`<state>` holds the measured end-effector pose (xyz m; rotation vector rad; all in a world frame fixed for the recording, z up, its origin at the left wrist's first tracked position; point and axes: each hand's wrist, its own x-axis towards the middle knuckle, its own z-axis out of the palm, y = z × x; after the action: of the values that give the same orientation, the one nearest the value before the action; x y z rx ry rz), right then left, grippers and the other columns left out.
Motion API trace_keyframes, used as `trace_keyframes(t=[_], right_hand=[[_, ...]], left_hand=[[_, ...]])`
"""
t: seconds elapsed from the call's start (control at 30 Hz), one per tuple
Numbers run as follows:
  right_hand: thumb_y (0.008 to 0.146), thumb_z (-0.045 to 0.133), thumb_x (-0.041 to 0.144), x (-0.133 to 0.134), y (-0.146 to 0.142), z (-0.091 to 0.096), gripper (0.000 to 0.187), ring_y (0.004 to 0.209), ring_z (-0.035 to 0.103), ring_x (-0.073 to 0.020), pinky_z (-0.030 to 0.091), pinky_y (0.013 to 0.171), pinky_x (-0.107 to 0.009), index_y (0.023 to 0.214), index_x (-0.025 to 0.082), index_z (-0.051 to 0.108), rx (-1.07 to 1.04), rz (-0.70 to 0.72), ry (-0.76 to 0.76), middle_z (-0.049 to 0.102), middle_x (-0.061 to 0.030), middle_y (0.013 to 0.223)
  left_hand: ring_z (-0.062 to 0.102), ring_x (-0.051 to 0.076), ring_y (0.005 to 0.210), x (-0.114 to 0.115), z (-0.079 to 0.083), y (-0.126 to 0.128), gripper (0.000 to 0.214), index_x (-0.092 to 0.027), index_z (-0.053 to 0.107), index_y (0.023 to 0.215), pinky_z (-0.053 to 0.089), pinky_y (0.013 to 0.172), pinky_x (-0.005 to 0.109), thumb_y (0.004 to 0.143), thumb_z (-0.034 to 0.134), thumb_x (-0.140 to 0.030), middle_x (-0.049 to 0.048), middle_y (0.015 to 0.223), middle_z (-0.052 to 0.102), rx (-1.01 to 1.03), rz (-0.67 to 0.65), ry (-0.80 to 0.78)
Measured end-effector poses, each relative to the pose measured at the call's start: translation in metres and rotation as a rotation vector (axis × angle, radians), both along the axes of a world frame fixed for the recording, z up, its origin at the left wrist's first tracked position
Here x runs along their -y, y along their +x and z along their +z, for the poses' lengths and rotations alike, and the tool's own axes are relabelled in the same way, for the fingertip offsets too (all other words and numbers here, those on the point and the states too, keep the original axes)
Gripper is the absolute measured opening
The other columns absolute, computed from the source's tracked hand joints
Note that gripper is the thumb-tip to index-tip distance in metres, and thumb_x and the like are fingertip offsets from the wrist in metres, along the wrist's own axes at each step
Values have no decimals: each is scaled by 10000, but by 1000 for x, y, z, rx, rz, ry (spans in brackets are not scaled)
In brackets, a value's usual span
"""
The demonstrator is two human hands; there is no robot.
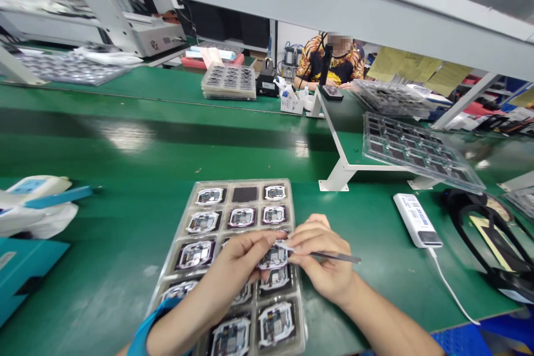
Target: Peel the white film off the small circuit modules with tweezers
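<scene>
Here's the white-framed circuit module (273, 258), held up just above the right-hand column of the compartment tray (303, 311). The left hand (244, 256) has it, thumb and fingers closed in a pinch on its left edge. And in from the right comes the other one: the right hand (323, 253), fingers bunched tight around a slim grey hand tool (340, 257), its pale tip over the module's upper edge; whether it touches, I can't tell.

Look at that tray! Three columns of pockets, similar modules sitting in most of those on show, a plain dark square (245, 194) in the middle of the far row, and several pockets hidden under the left arm.

Right of the tray lies a white power bank (417, 222) with its cable plugged in. Beyond the tray, off to the right, a clear plastic tray (421, 150) full of dark squares rests on a raised stand (344, 172). Straight beyond the tray, a stack of clear trays (229, 82); farther back, a seated co-worker (329, 64).
</scene>
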<state>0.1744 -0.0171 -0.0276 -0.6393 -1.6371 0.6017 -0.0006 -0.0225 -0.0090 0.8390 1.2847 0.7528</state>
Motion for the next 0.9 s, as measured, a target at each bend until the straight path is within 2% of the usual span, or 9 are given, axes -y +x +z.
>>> trace_keyframes(t=[0.1, 0.23, 0.33, 0.53, 0.73, 0.9], right_hand=[[872, 711, 182, -1, 0, -1, 92, 740, 775, -226, 523, 773, -416, 886, 272, 704, -7, 2, 0, 820, -20, 800], [872, 702, 167, -3, 2, 0, 69, 744, 772, -230, 541, 772, -412, 884, 235, 700, 0, 32, 58, 814, -52, 796], [875, 695, 150, -4, 2, 1, 66, 760, 769, -233, 546, 779, -414, 885, 215, 699, 19, 39, 80, 812, -75, 805], [900, 699, 196, -4, 3, -1, 44, 743, 777, -225, 552, 768, -407, 880, 235, 700, 31, 51, 83, 815, -54, 785], [873, 724, 171, -3, 1, -6, 78, 744, 785, -217, 563, 787, -406, 890, 247, 711, -50, 53, -3, 821, -35, 816], [880, 722, 204, -2, 1, -11, 51, 696, 774, -205, 571, 835, -421, 856, 247, 708, -30, -5, -70, 816, -30, 777]], left_hand=[[515, 172, 677, 2, -4, -2, 345, -239, 833, 901, 453, 541, 212, 704, 761, -513, 3, 677, 648, -18, -20, 4], [559, 183, 773, 3, -5, -3, 333, -234, 829, 942, 471, 574, 204, 744, 751, -490, 29, 850, 711, -13, -13, -2], [554, 181, 793, 3, -4, -3, 324, -239, 832, 938, 475, 579, 197, 744, 764, -489, 35, 898, 721, -1, -17, -12], [566, 197, 852, 4, 0, -2, 317, -256, 831, 931, 497, 614, 213, 739, 766, -500, 38, 958, 734, 1, -32, -45], [560, 201, 871, 4, 1, -1, 323, -283, 802, 952, 511, 639, 226, 732, 746, -514, 16, 985, 715, -18, -35, -2], [549, 197, 828, 2, 2, 0, 353, -253, 777, 873, 511, 616, 228, 690, 738, -552, 8, 889, 682, -31, -78, 43]])
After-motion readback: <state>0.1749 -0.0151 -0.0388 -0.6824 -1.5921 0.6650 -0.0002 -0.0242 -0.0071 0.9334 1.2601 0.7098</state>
